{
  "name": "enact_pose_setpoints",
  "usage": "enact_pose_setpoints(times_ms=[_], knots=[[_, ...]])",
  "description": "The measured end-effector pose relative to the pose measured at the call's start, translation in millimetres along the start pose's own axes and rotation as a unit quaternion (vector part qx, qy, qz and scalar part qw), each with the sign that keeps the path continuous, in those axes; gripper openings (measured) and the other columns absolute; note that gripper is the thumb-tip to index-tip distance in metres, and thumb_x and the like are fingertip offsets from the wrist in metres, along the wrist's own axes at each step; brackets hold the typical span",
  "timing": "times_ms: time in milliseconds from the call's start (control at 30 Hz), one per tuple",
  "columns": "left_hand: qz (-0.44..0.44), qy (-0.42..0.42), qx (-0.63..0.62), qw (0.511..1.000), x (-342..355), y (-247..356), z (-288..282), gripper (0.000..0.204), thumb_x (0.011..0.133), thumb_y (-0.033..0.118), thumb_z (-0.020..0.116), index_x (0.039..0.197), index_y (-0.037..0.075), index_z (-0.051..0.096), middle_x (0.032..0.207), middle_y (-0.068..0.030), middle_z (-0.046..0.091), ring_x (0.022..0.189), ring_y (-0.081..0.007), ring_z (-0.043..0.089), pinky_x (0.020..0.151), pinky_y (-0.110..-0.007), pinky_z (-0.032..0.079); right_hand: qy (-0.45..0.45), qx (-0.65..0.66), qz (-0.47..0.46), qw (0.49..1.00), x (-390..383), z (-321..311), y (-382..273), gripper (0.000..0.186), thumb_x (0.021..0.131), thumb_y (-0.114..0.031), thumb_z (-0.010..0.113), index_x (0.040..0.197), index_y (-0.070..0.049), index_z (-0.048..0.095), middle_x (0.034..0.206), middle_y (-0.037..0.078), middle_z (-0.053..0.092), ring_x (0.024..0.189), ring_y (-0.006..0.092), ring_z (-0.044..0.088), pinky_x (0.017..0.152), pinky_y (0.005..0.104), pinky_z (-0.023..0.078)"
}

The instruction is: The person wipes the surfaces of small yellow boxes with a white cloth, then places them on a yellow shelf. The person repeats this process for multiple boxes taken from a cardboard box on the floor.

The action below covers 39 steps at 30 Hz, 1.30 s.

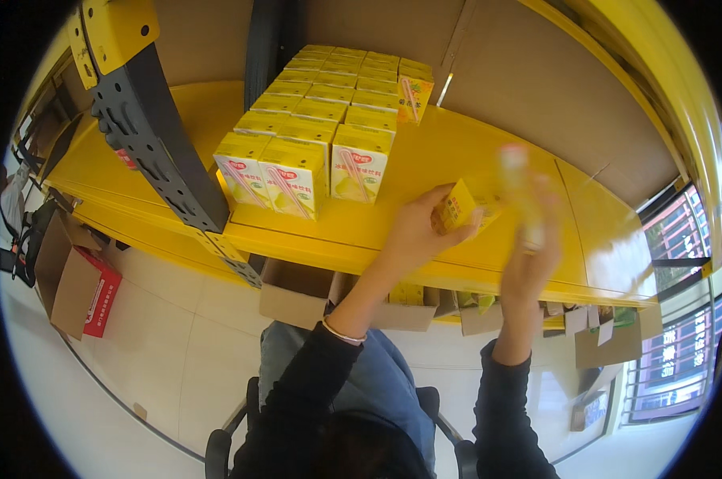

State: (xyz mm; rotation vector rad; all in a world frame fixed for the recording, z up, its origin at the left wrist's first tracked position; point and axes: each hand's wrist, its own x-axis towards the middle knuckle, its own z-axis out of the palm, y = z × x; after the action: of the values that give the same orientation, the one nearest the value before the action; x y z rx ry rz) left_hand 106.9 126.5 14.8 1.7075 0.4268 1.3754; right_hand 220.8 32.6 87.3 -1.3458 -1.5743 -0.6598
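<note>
Yellow drink carton (459,206) is positioned over the front part of the yellow shelf (429,156), clamped in the left hand (419,227); contact with the shelf cannot be determined. The right hand (534,251), motion-blurred, is closed around a blurred yellow item (519,188) with a red end, near the carton. Rows of yellow-topped drink cartons (317,112) stand to the left, beside a perforated black post (157,136). Open cardboard boxes (409,318) sit below the shelf.

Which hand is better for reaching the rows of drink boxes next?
Probably the left hand: it's nearer the drink boxes, though holding a yellow carton. The right hand, farther away, holds a blurred yellow thing.
</note>
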Motion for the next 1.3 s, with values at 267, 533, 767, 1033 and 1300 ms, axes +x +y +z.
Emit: enact_pose_setpoints(times_ms=[267, 533, 767, 1033, 1300], knots=[[-0.095, -0.033, -0.067, 0.993, -1.8, 2.6, 0.2, 0.053, 0.076, 0.017, 0.071, 0.121, -0.001, 0.05, 0.07, -0.0095, 0.052, 0.06, -0.0153, 0.05, 0.057, -0.026, 0.042, -0.088, 0.089, 0.073, 0.989, -14.0, 23.2, 9.5, 0.035, 0.084, 0.0, 0.045, 0.118, -0.005, 0.054, 0.121, 0.014, 0.055, 0.116, 0.0341, 0.048, 0.102, 0.0416, 0.032], [-0.003, -0.013, -0.012, 1.0, -2.7, -11.2, -0.8, 0.056, 0.08, 0.009, 0.069, 0.129, -0.003, 0.044, 0.105, -0.0105, 0.056, 0.085, -0.0129, 0.057, 0.075, -0.024, 0.048, -0.015, 0.073, 0.115, 0.991, -30.5, 38.8, 4.8, 0.037, 0.089, 0.0, 0.039, 0.124, -0.004, 0.05, 0.131, 0.018, 0.047, 0.122, 0.0357, 0.044, 0.099, 0.0381, 0.038], [-0.056, -0.022, -0.06, 0.996, -1.4, -4.8, -2.6, 0.055, 0.079, 0.011, 0.07, 0.126, -0.003, 0.047, 0.106, -0.0115, 0.059, 0.088, -0.0133, 0.059, 0.078, -0.025, 0.048, -0.075, 0.0, 0.097, 0.992, -59.7, 24.7, 11.0, 0.05, 0.08, 0.007, 0.039, 0.128, -0.005, 0.049, 0.135, 0.018, 0.044, 0.123, 0.0379, 0.043, 0.1, 0.0382, 0.037], [-0.094, -0.001, -0.094, 0.991, -3.8, -3.1, -3.1, 0.058, 0.078, 0.015, 0.071, 0.127, -0.002, 0.044, 0.105, -0.0117, 0.061, 0.092, -0.0153, 0.059, 0.079, -0.027, 0.048, -0.258, -0.077, 0.123, 0.955, -61.5, -15.6, -1.1, 0.05, 0.065, 0.013, 0.043, 0.108, -0.003, 0.06, 0.116, 0.018, 0.058, 0.114, 0.0362, 0.051, 0.098, 0.0427, 0.039], [-0.089, -0.01, -0.274, 0.958, -5.3, -9.5, -4.1, 0.045, 0.089, 0.02, 0.055, 0.128, 0.0, 0.042, 0.116, -0.0106, 0.056, 0.108, -0.0172, 0.051, 0.093, -0.03, 0.039, 0.067, 0.115, 0.146, 0.98, -50.7, 3.3, -29.2, 0.037, 0.081, 0.004, 0.042, 0.114, -0.002, 0.058, 0.123, 0.014, 0.056, 0.116, 0.0346, 0.05, 0.097, 0.0411, 0.039]])
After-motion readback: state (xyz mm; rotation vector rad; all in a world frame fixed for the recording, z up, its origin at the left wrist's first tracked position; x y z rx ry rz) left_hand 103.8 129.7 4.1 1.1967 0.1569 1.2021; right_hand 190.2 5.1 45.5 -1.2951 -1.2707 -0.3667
